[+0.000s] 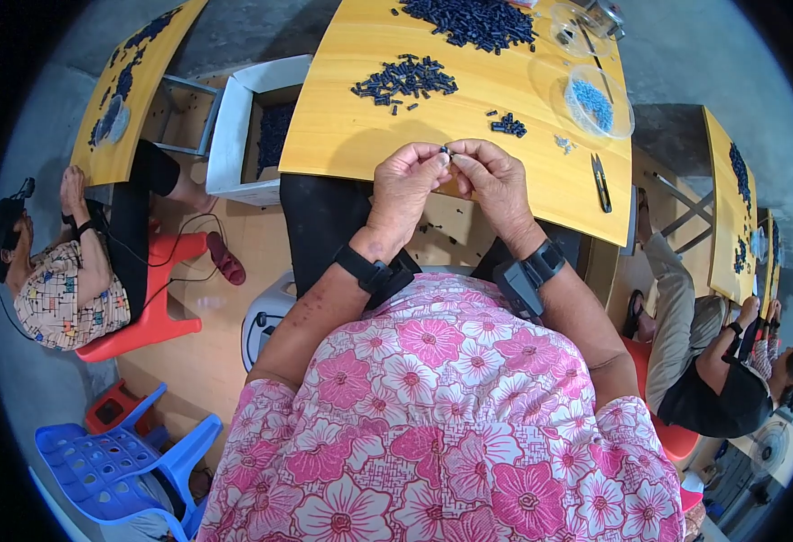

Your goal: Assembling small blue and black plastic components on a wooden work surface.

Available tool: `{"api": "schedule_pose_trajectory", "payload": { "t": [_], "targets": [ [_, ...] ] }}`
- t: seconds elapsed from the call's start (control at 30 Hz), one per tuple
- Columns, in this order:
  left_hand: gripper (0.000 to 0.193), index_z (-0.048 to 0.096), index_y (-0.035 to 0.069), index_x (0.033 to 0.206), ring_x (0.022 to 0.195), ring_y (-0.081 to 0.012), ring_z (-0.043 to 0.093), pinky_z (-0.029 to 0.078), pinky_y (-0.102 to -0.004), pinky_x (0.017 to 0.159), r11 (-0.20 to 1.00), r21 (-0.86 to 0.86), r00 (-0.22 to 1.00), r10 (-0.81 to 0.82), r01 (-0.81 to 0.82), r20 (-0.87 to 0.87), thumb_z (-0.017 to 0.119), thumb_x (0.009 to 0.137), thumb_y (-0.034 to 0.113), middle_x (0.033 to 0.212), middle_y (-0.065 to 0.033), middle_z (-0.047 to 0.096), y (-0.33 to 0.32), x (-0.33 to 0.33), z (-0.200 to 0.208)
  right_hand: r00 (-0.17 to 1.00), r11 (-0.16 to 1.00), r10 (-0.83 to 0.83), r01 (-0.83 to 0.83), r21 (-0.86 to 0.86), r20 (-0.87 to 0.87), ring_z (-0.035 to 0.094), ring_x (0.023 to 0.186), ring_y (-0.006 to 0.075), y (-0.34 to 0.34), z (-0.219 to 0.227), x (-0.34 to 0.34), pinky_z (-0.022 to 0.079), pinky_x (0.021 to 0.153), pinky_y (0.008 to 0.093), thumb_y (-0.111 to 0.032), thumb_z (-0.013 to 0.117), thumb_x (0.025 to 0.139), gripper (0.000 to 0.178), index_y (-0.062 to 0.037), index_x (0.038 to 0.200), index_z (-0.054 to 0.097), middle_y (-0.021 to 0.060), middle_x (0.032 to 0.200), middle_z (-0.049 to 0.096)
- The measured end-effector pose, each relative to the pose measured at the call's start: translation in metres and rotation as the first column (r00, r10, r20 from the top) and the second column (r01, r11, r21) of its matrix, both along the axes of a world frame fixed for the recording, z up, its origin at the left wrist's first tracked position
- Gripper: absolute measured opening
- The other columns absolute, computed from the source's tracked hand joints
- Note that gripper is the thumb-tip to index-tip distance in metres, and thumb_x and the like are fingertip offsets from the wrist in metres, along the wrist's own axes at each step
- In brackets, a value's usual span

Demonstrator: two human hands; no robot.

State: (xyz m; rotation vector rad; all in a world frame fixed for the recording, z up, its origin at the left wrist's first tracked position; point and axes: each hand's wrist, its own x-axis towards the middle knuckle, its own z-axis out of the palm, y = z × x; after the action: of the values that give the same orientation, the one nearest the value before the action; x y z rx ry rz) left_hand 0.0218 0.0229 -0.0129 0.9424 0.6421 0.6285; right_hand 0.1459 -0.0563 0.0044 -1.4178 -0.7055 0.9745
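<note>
My left hand (407, 182) and my right hand (491, 181) meet at the near edge of the yellow table (324, 117), fingertips pinched together. Between them is a small dark piece (446, 151), mostly covered by the fingers; it resembles the dark cylindrical parts on the table. Which hand has the firmer grip on it cannot be made out. Beyond my hands lies a loose heap of these dark parts (405, 79), and a smaller cluster (508, 125) sits to its right. Small silvery bits (564, 144) are scattered near that cluster. Black-handled snips (601, 183) lie at the right.
A large dark pile (473, 20) covers the far end. A clear bowl of blue pieces (592, 104) stands at the right, near another clear container (570, 34). A white box (231, 135) adjoins the table's left side. Other people (75, 280) sit working at tables on both sides.
</note>
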Motion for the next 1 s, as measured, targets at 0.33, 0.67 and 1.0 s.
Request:
{"api": "schedule_pose_trajectory", "payload": {
  "t": [0.33, 0.67, 1.0],
  "targets": [
    [0.013, 0.062, 0.000, 0.104, 0.081, -0.0091, 0.061, 0.051, -0.0221, 0.074, 0.999, 0.041, 1.000, 0.008, -0.009, 0.018, 0.060, 0.093, 0.006, 0.090, -0.0044, 0.065, -0.005, 0.000, 0.006, 0.997, 0.998, -0.054, 0.055, 0.013, -0.059, 0.055, 0.062, 0.0042, -0.002, 0.003, -0.002, 0.047, 0.057, 0.0187, -0.008, 0.059, 0.092, 0.016, 0.0020, 0.101, 0.067, 0.0022, 0.076, 0.065],
    [0.014, 0.063, -0.002, 0.102, 0.078, -0.0092, 0.061, 0.053, -0.0228, 0.075, 0.989, 0.133, 0.996, -0.058, 0.065, -0.062, 0.063, 0.090, 0.005, 0.088, -0.0048, 0.065, -0.013, -0.007, 0.007, 0.997, 0.998, -0.043, 0.046, 0.041, -0.068, 0.056, 0.065, 0.0076, -0.013, 0.020, 0.012, 0.048, 0.063, 0.0227, -0.008, 0.061, 0.090, 0.016, 0.0031, 0.100, 0.068, 0.0028, 0.077, 0.065],
    [0.012, 0.064, -0.002, 0.100, 0.076, -0.0078, 0.060, 0.054, -0.0227, 0.073, 0.958, 0.256, 0.992, -0.118, 0.126, -0.047, 0.063, 0.090, 0.003, 0.088, -0.0043, 0.065, -0.014, -0.008, 0.006, 0.994, 0.999, 0.010, -0.007, 0.033, -0.110, 0.055, 0.064, 0.0078, -0.017, 0.018, 0.014, 0.047, 0.063, 0.0223, -0.006, 0.064, 0.088, 0.013, 0.0013, 0.096, 0.069, 0.0017, 0.072, 0.063]
  ]
}}
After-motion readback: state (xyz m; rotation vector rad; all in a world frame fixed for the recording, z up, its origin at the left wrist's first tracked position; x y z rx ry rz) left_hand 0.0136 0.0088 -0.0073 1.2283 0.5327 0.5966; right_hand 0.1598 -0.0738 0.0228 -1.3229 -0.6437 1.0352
